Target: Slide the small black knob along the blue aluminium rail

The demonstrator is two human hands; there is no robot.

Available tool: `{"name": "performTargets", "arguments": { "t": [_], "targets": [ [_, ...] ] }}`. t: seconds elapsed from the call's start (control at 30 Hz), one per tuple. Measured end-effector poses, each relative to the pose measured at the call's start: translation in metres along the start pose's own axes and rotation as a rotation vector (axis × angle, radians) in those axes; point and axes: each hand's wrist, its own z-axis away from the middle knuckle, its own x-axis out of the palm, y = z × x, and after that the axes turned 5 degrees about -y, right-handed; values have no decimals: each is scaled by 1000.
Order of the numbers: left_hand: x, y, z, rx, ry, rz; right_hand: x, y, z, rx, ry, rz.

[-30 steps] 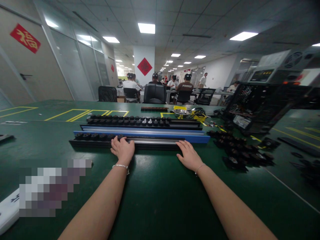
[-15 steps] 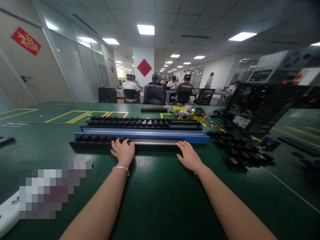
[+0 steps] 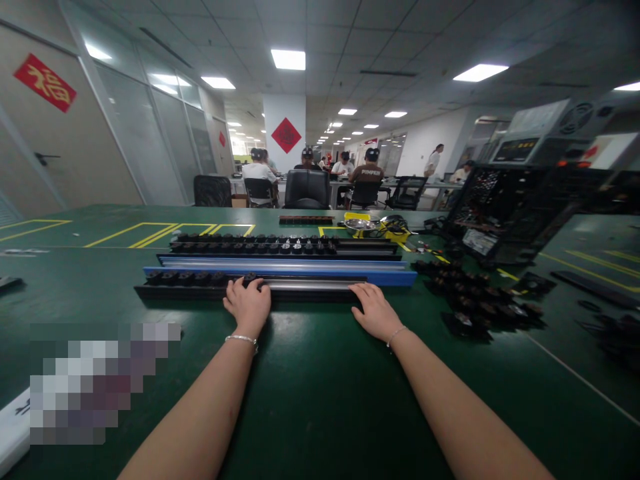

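Our left hand lies on the near edge of the long black rail, which has a silver metal strip along its top. The rail lies crosswise on the dark green table mat, directly ahead of us. The fingers are bent over the rail where its row of small round black caps ends. We cannot tell whether they close on a cap or only press on the rail.

Our right hand lies flat and open on the mat, fingers stretched out, fingertips touching the rail's near edge. It holds nothing. The two hands are well apart along the rail, and each wrist carries a thin bracelet.

Just behind this rail lies a long blue bar, parallel to it. Behind that lies a second black rail filled with a row of black caps. To the right, a loose heap of black parts rests on the mat. Farther back stand a shallow metal bowl and an open black computer chassis. Other people sit at desks across the room.
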Motion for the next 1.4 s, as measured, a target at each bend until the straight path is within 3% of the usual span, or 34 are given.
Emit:
{"name": "performTargets", "arguments": {
  "t": [0.37, 1.4],
  "targets": [
    [-9, 8, 5, 52, -21, -8, -5, -4, -1, 4, -15, 1],
    [-4, 15, 11, 106, -54, -23, -4, -4, -1, 21, -25, 11]
  ]
}}
